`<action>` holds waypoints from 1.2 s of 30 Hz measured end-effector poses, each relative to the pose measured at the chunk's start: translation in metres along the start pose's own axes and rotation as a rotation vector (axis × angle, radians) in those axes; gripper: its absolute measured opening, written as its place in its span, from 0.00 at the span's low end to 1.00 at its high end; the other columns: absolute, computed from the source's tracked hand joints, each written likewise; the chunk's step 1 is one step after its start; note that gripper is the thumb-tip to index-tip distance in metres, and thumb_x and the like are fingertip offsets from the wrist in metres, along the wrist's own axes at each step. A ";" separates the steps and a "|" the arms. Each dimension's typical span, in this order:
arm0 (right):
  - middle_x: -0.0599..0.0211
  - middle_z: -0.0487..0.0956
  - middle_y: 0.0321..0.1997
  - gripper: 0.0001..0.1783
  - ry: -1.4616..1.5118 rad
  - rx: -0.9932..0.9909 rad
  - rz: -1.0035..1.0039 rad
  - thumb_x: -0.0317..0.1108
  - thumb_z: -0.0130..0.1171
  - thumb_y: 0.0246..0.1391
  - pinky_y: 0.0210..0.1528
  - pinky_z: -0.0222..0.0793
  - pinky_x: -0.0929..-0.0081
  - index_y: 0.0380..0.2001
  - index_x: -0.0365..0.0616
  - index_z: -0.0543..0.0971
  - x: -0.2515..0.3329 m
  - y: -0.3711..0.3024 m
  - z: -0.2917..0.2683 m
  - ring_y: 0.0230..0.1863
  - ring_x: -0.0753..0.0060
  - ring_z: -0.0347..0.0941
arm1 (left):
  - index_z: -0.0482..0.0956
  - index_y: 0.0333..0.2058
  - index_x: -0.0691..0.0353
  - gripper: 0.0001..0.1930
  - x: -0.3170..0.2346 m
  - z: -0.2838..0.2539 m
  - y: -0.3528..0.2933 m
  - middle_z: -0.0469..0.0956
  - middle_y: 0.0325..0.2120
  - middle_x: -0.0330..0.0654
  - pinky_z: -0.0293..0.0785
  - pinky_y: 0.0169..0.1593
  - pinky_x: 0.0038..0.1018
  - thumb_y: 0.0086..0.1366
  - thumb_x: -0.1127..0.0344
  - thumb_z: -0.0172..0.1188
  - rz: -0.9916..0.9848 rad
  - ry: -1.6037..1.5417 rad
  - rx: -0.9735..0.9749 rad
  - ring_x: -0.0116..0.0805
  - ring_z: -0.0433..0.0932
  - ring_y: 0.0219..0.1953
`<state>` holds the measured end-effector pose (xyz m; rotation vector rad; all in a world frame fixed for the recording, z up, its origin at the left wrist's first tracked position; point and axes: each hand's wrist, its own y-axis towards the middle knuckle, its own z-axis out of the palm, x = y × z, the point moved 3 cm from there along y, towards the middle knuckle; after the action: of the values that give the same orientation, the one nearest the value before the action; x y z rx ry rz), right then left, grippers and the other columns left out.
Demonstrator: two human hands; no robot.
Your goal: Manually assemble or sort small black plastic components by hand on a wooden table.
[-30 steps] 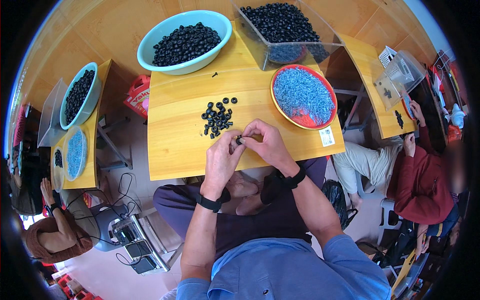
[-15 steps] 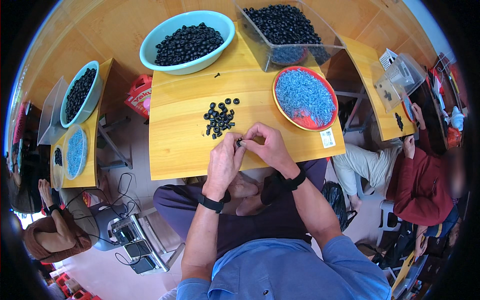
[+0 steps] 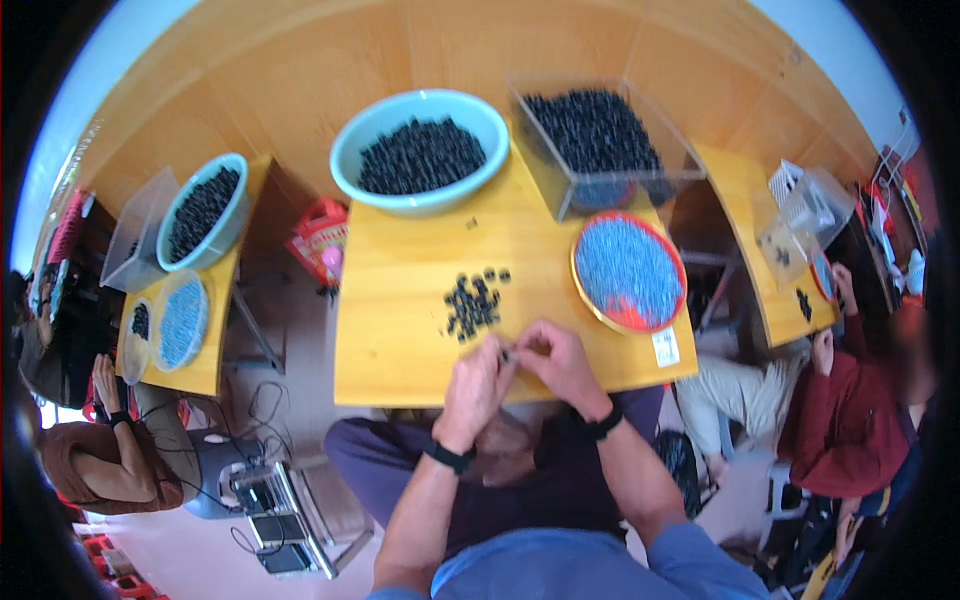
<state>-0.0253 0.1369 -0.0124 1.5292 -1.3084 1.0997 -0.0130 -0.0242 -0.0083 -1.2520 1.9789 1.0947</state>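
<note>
Over the near edge of the yellow table my left hand (image 3: 478, 388) and my right hand (image 3: 556, 362) meet, fingertips pinched together. Between them is a small black ring-shaped part (image 3: 508, 355), blurred and mostly covered by the fingers. Just beyond my hands lies a loose pile of black ring-shaped parts (image 3: 472, 306), with a couple set slightly apart. To the right of the pile, a round red tray with a yellow rim (image 3: 579, 290) holds many tiny clear-blue pieces (image 3: 630, 268).
At the table's (image 3: 390, 330) back stand a light-blue basin (image 3: 345, 165) and a clear plastic bin (image 3: 640, 188), both heaped with black parts. A white label (image 3: 665, 349) sits by the right edge. People work at side tables left (image 3: 225, 330) and right (image 3: 735, 220).
The view has tilted, so the table and everything on it sit lower and a little to the right, with motion blur. Both hands keep pinching the black ring-shaped part.
</note>
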 end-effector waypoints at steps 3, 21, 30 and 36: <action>0.66 0.83 0.33 0.10 0.011 -0.022 -0.058 0.28 0.70 0.52 0.42 0.75 0.75 0.35 0.38 0.80 -0.004 -0.006 -0.002 0.36 0.76 0.78 | 0.73 0.46 0.63 0.15 0.000 0.003 -0.004 0.78 0.26 0.52 0.77 0.34 0.43 0.63 0.72 0.66 -0.049 -0.043 0.040 0.54 0.81 0.30; 0.62 0.85 0.43 0.17 0.184 -0.282 -0.453 0.26 0.64 0.57 0.47 0.79 0.74 0.50 0.35 0.80 0.142 0.104 -0.041 0.42 0.74 0.83 | 0.83 0.34 0.66 0.08 -0.006 -0.002 0.006 0.79 0.24 0.49 0.77 0.31 0.36 0.62 0.67 0.69 -0.035 -0.107 -0.079 0.44 0.80 0.25; 0.57 0.84 0.34 0.08 -0.468 0.172 -0.184 0.28 0.63 0.53 0.38 0.75 0.71 0.36 0.38 0.85 0.052 0.055 -0.010 0.33 0.65 0.81 | 0.72 0.16 0.65 0.20 -0.012 -0.002 0.004 0.71 0.15 0.52 0.67 0.25 0.41 0.60 0.61 0.69 0.124 0.024 0.051 0.53 0.72 0.20; 0.55 0.82 0.34 0.07 -0.639 0.137 -0.241 0.30 0.58 0.53 0.39 0.74 0.57 0.33 0.42 0.84 0.041 0.043 0.001 0.37 0.49 0.78 | 0.71 0.14 0.64 0.21 -0.009 -0.001 -0.001 0.70 0.13 0.51 0.67 0.25 0.42 0.59 0.61 0.69 0.098 0.012 0.051 0.53 0.71 0.19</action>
<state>-0.0647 0.1191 0.0288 2.1876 -1.4168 0.5679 -0.0082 -0.0210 -0.0009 -1.1485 2.0828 1.0785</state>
